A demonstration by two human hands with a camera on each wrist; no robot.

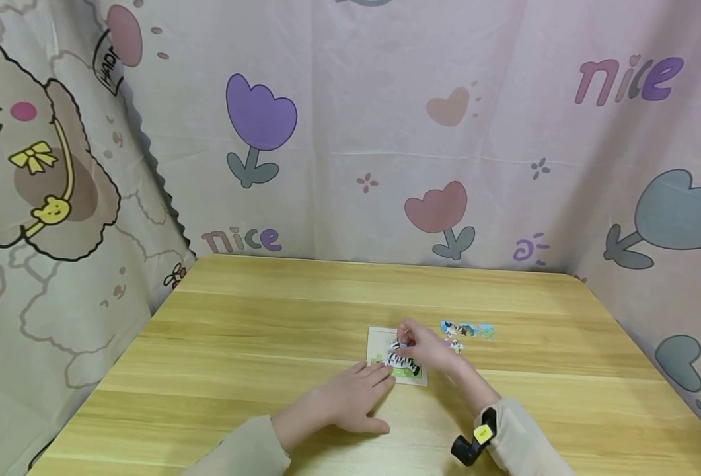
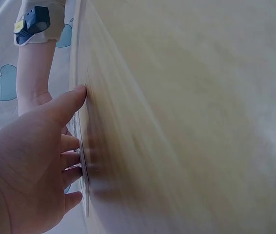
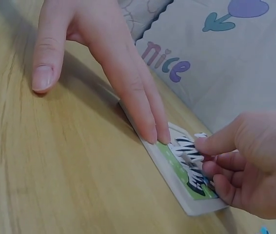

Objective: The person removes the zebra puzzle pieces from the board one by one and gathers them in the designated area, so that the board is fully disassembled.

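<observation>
Zebra piece point(image 3: 183, 143) is lying over the puzzle board point(image 1: 380, 338), and the right hand point(image 1: 424, 348) is pinching it between thumb and fingers. The left hand point(image 1: 359, 396) is gripping nothing; its straight fingers are resting on the board's near edge, which is probably steadying it well. I am thinking the stripes should be meeting exactly, without any forcing. Loose pieces point(image 1: 468, 330) are lying near, to the right.

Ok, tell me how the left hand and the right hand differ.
The left hand has its fingers out straight; the right hand has its fingers curled.
The left hand touches the puzzle board with its fingertips, while the right hand pinches a zebra-striped piece.
Both are bare and at the board.
</observation>
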